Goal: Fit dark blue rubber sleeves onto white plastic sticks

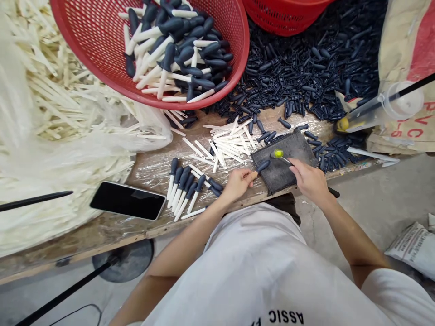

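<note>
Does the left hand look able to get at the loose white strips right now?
Probably yes: the white strips lie just beyond the left hand, with nothing visible blocking the way. It holds a dark-handled piece, though, so it would likely have to release that first.

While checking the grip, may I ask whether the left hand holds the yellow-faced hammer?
No, the right hand grips the hammer, while the left hand holds a dark handle.

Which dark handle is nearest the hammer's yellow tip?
The dark handle held in the left hand, over the dark grey mat, beside the hammer. The others lie farther from that tip, and no hand holds them.
</note>
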Motion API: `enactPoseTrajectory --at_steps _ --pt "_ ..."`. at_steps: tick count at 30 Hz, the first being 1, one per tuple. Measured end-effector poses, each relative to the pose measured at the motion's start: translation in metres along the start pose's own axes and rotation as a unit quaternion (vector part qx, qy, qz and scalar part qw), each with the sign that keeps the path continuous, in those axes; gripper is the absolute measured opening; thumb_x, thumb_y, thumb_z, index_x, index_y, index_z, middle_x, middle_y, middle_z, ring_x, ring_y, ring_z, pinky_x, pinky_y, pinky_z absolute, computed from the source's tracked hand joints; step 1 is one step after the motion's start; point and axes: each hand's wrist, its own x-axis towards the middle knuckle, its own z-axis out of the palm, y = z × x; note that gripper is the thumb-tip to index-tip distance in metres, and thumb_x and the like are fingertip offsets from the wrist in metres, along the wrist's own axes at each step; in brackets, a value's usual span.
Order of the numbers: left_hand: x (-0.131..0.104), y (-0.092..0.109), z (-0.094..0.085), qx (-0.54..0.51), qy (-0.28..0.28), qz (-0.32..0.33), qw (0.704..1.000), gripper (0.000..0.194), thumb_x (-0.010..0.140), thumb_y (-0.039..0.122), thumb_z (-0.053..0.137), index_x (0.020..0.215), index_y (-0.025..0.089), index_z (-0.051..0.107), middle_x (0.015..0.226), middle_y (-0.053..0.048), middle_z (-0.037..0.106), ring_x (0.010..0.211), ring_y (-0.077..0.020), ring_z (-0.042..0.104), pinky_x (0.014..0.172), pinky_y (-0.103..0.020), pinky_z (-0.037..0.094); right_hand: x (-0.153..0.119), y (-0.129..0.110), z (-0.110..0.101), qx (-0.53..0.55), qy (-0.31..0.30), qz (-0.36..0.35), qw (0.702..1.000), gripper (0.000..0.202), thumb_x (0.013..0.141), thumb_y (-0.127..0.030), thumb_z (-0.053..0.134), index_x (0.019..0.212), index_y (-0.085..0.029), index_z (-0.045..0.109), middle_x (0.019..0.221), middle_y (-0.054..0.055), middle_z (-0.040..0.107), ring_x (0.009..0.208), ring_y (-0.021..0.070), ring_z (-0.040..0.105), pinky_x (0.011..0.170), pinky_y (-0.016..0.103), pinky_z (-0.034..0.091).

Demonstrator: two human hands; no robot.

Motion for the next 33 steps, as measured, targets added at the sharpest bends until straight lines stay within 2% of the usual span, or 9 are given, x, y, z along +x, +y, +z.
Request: enactPoseTrajectory --at_steps 3,6,11,15,18,21,26,30,33 --pt "0.002 0.008 -0.002 0.021 -0.011 0.037 0.999 0.036 0.085 0.045 0.052 0.063 0.017 0.057 0.050 0.004 0.045 0.049 -0.0093 0.034 0.050 -0.024 0.026 -0.012 -0.010 -0.009 0.019 0.045 0.001 0.999 0.045 0.104 -0.036 0.032 0.140 -0.023 0.055 0.109 0.009 0.074 0.086 0.0203 0.070 0.071 0.028 0.048" --pt "0.003 0.012 -0.002 0.012 -0.029 0.033 0.999 0.031 0.085 0.043 0.051 0.074 0.016 0.063 0.052 0.004 0.045 0.050 -0.0106 0.035 0.051 -0.025 0.026 -0.015 -0.015 -0.009 0.035 0.092 0.013 0.995 0.049 0.104 -0.035 0.028 0.145 -0.020 0.051 0.112 0.012 0.073 0.088 0.0196 0.070 0.075 0.027 0.049" --pt "0.004 0.014 -0.001 0.026 -0.011 0.017 0.999 0.032 0.085 0.043 0.050 0.076 0.015 0.064 0.050 0.005 0.043 0.048 -0.0108 0.033 0.051 -0.026 0.024 -0.006 -0.022 -0.005 -0.022 -0.006 0.011 1.000 0.046 0.104 -0.035 0.034 0.143 -0.024 0.053 0.098 0.008 0.076 0.074 0.0192 0.069 0.062 0.026 0.044" --pt "0.003 0.015 0.000 0.035 -0.010 0.016 0.999 0.031 0.084 0.042 0.051 0.075 0.015 0.065 0.051 0.004 0.045 0.049 -0.0114 0.034 0.051 -0.026 0.024 -0.006 -0.031 -0.012 -0.032 0.030 -0.008 0.999 0.047 0.104 -0.032 0.031 0.145 -0.022 0.052 0.097 0.009 0.075 0.076 0.0172 0.068 0.061 0.025 0.041" --pt "0.003 0.017 0.000 0.029 -0.007 0.015 0.999 0.030 0.084 0.040 0.051 0.074 0.015 0.064 0.051 0.003 0.045 0.049 -0.0112 0.035 0.051 -0.025 0.025 -0.010 -0.039 -0.016 -0.074 -0.017 -0.045 0.996 0.044 0.103 -0.035 0.036 0.142 -0.025 0.055 0.087 0.007 0.074 0.066 0.0168 0.066 0.055 0.028 0.036" --pt "0.002 0.017 0.000 0.018 -0.014 0.018 1.000 0.030 0.084 0.040 0.051 0.072 0.015 0.063 0.052 0.004 0.044 0.049 -0.0106 0.034 0.050 -0.025 0.024 -0.012 -0.046 -0.018 -0.070 -0.002 -0.065 0.995 0.045 0.105 -0.033 0.033 0.144 -0.025 0.053 0.086 0.007 0.073 0.070 0.0157 0.068 0.058 0.027 0.037" --pt "0.004 0.015 0.000 0.023 -0.007 0.019 1.000 0.027 0.084 0.037 0.053 0.070 0.015 0.064 0.050 0.003 0.044 0.048 -0.0107 0.035 0.049 -0.025 0.025 -0.013 -0.052 -0.015 -0.108 -0.028 -0.059 0.992 0.042 0.104 -0.032 0.036 0.140 -0.023 0.056 0.079 0.007 0.071 0.063 0.0163 0.065 0.053 0.030 0.032" --pt "0.005 0.015 -0.001 0.037 -0.012 0.023 0.999 0.027 0.084 0.036 0.053 0.072 0.015 0.065 0.049 0.004 0.045 0.048 -0.0109 0.037 0.050 -0.025 0.027 -0.012 -0.052 -0.013 -0.098 -0.008 -0.051 0.994 0.044 0.104 -0.033 0.035 0.143 -0.025 0.052 0.083 0.007 0.071 0.067 0.0163 0.067 0.055 0.029 0.033" --pt "0.003 0.017 -0.002 0.072 -0.006 0.034 0.997 0.027 0.085 0.033 0.052 0.068 0.015 0.065 0.050 0.003 0.049 0.049 -0.0117 0.040 0.051 -0.025 0.029 -0.009 -0.051 -0.014 -0.124 -0.041 -0.053 0.990 0.042 0.104 -0.034 0.036 0.141 -0.025 0.055 0.081 0.007 0.072 0.060 0.0165 0.065 0.051 0.030 0.029"
